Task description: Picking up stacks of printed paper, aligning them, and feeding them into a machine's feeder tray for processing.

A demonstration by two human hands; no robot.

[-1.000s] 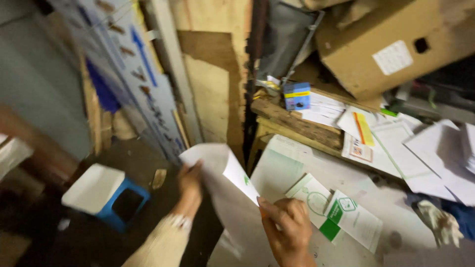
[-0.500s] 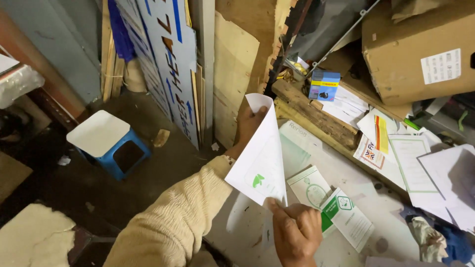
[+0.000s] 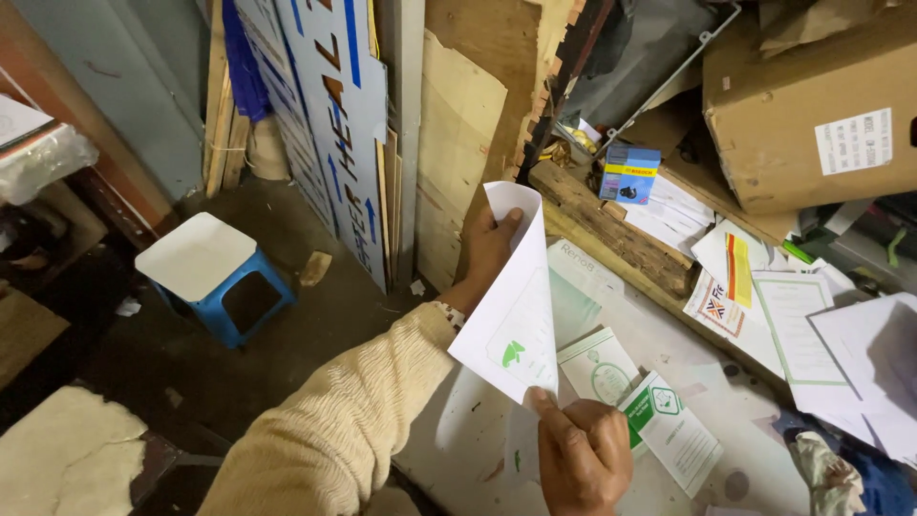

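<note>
Now left hand [image 3: 489,250], right hand [image 3: 583,457] pinch white sheet [image 3: 516,306] upright.

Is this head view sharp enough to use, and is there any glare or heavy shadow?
Head view: sharp, no motion blur; white sheet held by left hand and right hand is bright, not blown out; floor beside the blue stool is dim.

The white sheet [image 3: 511,306] has been lifted upright off the table.
</note>
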